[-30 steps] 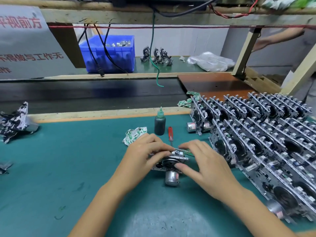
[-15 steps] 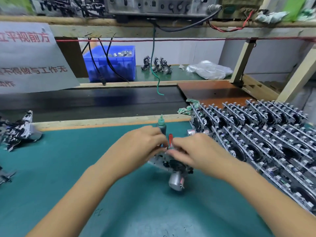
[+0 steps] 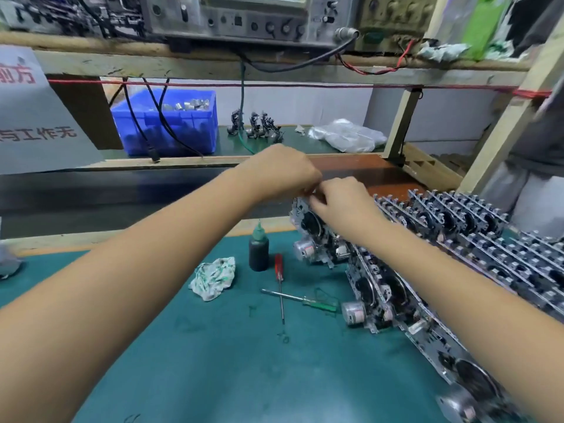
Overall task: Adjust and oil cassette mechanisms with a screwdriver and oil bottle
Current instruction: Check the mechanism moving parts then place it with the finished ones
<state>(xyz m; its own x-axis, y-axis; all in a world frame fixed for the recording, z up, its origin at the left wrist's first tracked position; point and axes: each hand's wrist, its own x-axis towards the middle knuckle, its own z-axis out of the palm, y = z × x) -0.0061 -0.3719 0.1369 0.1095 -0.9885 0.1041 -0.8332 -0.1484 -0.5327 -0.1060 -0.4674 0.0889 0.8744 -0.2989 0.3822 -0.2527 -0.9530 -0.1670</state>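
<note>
Both hands, left hand [image 3: 279,172] and right hand [image 3: 341,203], pinch the grey metal cassette mechanism [image 3: 314,230] at the row's far end. Red-handled screwdriver [image 3: 279,280] and dark green-capped oil bottle [image 3: 258,250] sit idle on the tabletop; picking 1 up looks next.

left hand [image 3: 282,174], right hand [image 3: 345,203] grip cassette mechanism [image 3: 308,222]; screwdrivers [image 3: 279,270] crossed on mat [image 3: 213,361]

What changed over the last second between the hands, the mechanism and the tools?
Both hands carried the cassette mechanism off the mat, away and to the right, to the near end of the rows of mechanisms; the left hand and right hand hold its top edge there. The oil bottle, red screwdriver, green screwdriver and rag stayed on the mat.
</note>
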